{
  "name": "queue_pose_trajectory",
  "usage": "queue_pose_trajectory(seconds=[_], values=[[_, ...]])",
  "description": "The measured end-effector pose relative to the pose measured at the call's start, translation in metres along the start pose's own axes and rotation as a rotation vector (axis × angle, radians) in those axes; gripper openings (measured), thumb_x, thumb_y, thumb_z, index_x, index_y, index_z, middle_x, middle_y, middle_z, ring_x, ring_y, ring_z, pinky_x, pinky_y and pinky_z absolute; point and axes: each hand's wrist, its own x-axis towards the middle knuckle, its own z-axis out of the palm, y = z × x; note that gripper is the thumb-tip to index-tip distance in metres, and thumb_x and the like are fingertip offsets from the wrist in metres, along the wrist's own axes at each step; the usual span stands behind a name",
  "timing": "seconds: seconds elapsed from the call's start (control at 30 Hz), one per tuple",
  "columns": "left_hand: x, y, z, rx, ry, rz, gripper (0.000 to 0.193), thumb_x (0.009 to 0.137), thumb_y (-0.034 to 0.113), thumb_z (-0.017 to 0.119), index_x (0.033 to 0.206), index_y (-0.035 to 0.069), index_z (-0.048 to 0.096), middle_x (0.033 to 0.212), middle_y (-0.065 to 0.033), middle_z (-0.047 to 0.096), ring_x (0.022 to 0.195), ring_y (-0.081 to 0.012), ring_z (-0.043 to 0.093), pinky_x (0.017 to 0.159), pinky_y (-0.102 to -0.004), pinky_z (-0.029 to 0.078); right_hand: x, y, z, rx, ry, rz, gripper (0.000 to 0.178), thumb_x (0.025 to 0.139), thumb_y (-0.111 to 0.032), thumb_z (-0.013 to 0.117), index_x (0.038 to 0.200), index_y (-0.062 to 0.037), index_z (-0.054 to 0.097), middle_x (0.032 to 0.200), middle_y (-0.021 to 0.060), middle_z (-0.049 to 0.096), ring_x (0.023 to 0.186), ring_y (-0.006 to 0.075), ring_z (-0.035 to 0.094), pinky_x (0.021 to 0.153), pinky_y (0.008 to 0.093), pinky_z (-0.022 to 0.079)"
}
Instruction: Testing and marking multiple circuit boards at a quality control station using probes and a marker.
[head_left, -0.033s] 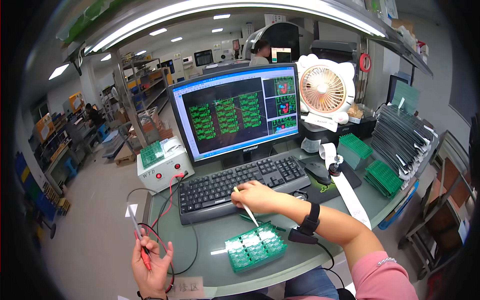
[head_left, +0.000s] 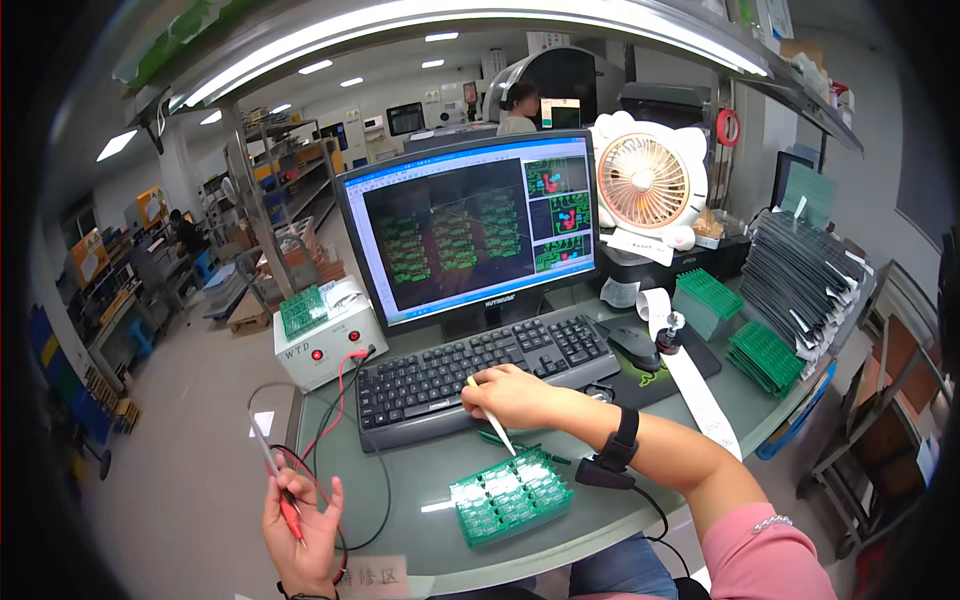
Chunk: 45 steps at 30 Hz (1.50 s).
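My left hand (head_left: 302,528), raised at the desk's left front edge, is closed around a red test probe (head_left: 290,518). A slim grey rod (head_left: 261,440) and something black stick up from the same grip. Red and black leads run from the hand toward a white box (head_left: 330,340). My right hand (head_left: 510,396) rests at the keyboard's (head_left: 480,365) front edge, fingers pinched on a pale pen-like stick (head_left: 497,428). Its tip points down at the far edge of a green circuit board panel (head_left: 512,497); whether it touches, I cannot tell. Small green pieces (head_left: 495,438) lie behind the panel.
Beyond the keyboard stands a monitor (head_left: 470,230) showing board layouts. A white fan (head_left: 645,180), mouse (head_left: 634,345), paper strip (head_left: 700,400), green board stacks (head_left: 765,358) and a dark tray pile (head_left: 805,280) fill the right. A person (head_left: 520,108) is in the background.
The main board picture on the monitor has dimmed, and the small pictures beside it have changed. My left hand has shifted very slightly; my right hand stays in place.
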Motion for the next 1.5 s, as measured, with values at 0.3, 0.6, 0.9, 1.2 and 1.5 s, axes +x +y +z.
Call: queue_pose_trajectory(seconds=[0.3, 0.6, 0.9, 1.2, 1.5], values=[[0.065, -0.023, 0.037, -0.220, -0.493, 0.099, 0.019, 0.100, 0.024, 0.049, 0.092, 0.008, 0.056, 0.097, 0.0007, 0.057, 0.098, -0.0118, 0.058, 0.100, -0.0387, 0.043, -0.031, -0.116, -0.040, 0.080, -0.348, -0.165, 0.071, 0.062, -0.047, 0.081, 0.114, -0.0083, 0.053, 0.105, 0.0101, 0.061, 0.108, 0.0295, 0.058, 0.090, 0.0427, 0.042], [0.102, -0.033, -0.006, 0.223, -0.540, -0.101, 0.028, 0.101, 0.031, 0.047, 0.110, 0.006, 0.056, 0.096, -0.0051, 0.047, 0.068, -0.0107, 0.045, 0.052, -0.0229, 0.037, -0.045, -0.120, -0.072, 0.105, -0.120, -0.176, 0.060, 0.067, -0.034, 0.081, 0.116, -0.0102, 0.054, 0.133, 0.0121, 0.053, 0.108, 0.0303, 0.059, 0.088, 0.0435, 0.045], [0.085, -0.050, 0.004, 0.492, -0.836, -0.368, 0.062, 0.094, 0.046, 0.029, 0.096, -0.005, 0.064, 0.082, -0.0166, 0.063, 0.072, -0.0283, 0.063, 0.085, -0.0455, 0.046, -0.065, -0.084, -0.078, 0.832, 0.152, -0.102, 0.048, 0.068, -0.025, 0.086, 0.096, -0.0022, 0.054, 0.138, 0.0205, 0.049, 0.123, 0.0295, 0.054, 0.100, 0.0379, 0.045], [0.072, -0.042, -0.017, 1.113, -0.859, -0.606, 0.056, 0.096, 0.043, 0.033, 0.100, -0.003, 0.066, 0.081, -0.0105, 0.066, 0.070, -0.0148, 0.059, 0.066, -0.0274, 0.046, -0.067, -0.089, -0.054, 0.531, -0.063, -0.098, 0.056, 0.073, -0.047, 0.078, 0.109, -0.0100, 0.057, 0.152, 0.0092, 0.034, 0.146, 0.0340, 0.015, 0.113, 0.0605, 0.007], [0.051, -0.042, -0.032, 1.255, -0.772, -0.641, 0.038, 0.099, 0.034, 0.044, 0.102, 0.001, 0.065, 0.082, -0.0045, 0.064, 0.071, -0.0108, 0.057, 0.064, -0.0248, 0.046, 0.022, -0.139, -0.044, 1.149, -0.254, 0.235, 0.030, 0.090, -0.032, 0.066, 0.097, -0.0036, 0.061, 0.068, 0.0058, 0.061, 0.060, 0.0108, 0.056, 0.056, 0.0261, 0.044]])
